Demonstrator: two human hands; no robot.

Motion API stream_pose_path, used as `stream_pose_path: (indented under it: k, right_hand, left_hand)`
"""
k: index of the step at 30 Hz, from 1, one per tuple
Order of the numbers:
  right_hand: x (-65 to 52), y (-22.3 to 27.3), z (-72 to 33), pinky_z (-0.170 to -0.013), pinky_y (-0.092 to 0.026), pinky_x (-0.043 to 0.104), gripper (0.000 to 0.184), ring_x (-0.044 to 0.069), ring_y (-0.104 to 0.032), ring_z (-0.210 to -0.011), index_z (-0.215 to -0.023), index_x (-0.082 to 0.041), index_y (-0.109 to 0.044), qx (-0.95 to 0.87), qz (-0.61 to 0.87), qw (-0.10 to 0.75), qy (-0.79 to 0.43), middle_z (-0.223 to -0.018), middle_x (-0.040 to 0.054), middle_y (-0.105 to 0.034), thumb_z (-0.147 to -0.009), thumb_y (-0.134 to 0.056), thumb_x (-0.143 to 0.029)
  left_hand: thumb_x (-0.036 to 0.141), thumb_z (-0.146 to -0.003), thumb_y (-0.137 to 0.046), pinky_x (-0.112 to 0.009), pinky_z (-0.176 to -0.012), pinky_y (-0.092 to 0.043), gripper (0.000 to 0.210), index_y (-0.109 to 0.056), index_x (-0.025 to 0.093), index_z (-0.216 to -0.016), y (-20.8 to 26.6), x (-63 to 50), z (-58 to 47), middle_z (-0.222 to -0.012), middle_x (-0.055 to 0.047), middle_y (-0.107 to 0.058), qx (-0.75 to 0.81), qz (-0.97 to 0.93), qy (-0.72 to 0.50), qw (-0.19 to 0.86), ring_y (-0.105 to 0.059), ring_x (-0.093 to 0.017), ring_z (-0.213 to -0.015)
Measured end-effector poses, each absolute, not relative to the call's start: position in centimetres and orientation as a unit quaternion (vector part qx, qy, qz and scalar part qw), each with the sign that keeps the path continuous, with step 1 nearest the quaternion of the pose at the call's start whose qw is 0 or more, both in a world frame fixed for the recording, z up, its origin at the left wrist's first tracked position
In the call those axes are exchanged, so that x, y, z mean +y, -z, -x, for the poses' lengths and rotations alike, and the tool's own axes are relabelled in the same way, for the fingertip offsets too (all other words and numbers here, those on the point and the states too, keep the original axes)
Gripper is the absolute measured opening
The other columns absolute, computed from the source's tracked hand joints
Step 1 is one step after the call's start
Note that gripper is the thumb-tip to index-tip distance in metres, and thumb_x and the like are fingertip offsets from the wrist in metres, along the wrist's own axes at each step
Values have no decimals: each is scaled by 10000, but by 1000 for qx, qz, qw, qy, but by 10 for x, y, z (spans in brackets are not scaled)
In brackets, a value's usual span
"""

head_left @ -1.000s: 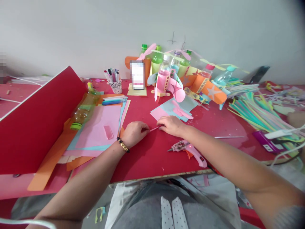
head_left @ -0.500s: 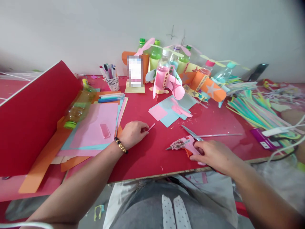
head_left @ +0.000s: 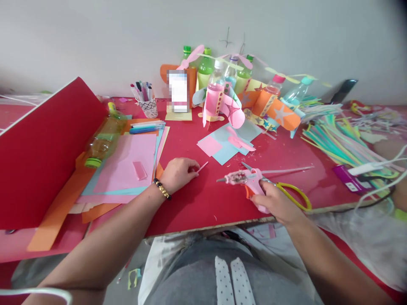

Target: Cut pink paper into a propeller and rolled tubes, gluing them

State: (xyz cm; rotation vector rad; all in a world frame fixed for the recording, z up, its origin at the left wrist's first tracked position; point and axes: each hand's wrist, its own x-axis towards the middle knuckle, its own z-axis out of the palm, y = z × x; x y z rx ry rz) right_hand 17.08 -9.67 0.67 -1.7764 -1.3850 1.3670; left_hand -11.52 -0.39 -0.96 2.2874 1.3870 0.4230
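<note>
My left hand [head_left: 180, 173] is closed in a pinch on a short pink straw piece [head_left: 202, 167], just above the red table. My right hand [head_left: 276, 199] is wrapped round the handle of a pink hot glue gun [head_left: 253, 182], whose nozzle points left toward my left hand. A long glue stick [head_left: 291, 170] sticks out of the gun's back. Behind the gun and my right hand lie scissors with yellow handles [head_left: 297, 197], partly hidden. Beyond them, a pink paper propeller [head_left: 239, 140] rests on blue and pink paper sheets [head_left: 224, 157].
Decorated bottle planes [head_left: 214, 99] stand at the back by a phone [head_left: 178, 91] and a pen cup [head_left: 149, 106]. Left are coloured paper sheets [head_left: 127, 156], a plastic bottle [head_left: 103, 142] and a red board [head_left: 47, 156]. Right lie bundled straws [head_left: 337, 140] and a purple box [head_left: 351, 180].
My right hand has lifted the glue gun slightly and moved it left, uncovering the scissors' yellow handles. My left hand keeps its pinch on the straw piece, nearly still.
</note>
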Motion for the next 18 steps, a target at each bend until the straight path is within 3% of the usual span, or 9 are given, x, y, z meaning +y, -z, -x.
stream_pose_path:
  k: [5, 14, 18]
  right_hand:
    - [-91, -1, -149, -478, -379, 227, 185, 126, -533, -528, -820, -169, -566, -492, 623, 327, -513, -609, -2, -615, -719, -621, -314]
    - [-77, -7, -130, -498, -431, 220, 284, 119, -524, -553, -854, -174, -611, -554, 582, 341, -487, -617, -14, -560, -764, -600, -443]
    - [-76, -6, -129, -522, -449, 241, 299, 146, -554, -589, -886, -169, -623, -582, 600, 348, -425, -633, 0, -578, -774, -586, -443]
  left_hand:
    - [318, -736, -580, -233, -595, -386, 200, -691, 245, -886, 9, -4, 116, -745, 7, -674, 501, -825, -151, 213, -580, -139, -660]
    - [326, -744, -570, -240, -623, -411, 227, -685, 239, -919, 5, 0, 124, -779, 2, -676, 484, -835, -134, 222, -588, -148, -685]
    - [337, -766, -566, -253, -670, -434, 232, -677, 219, -932, -3, -1, 125, -851, -13, -673, 489, -821, -198, 219, -587, -154, -747]
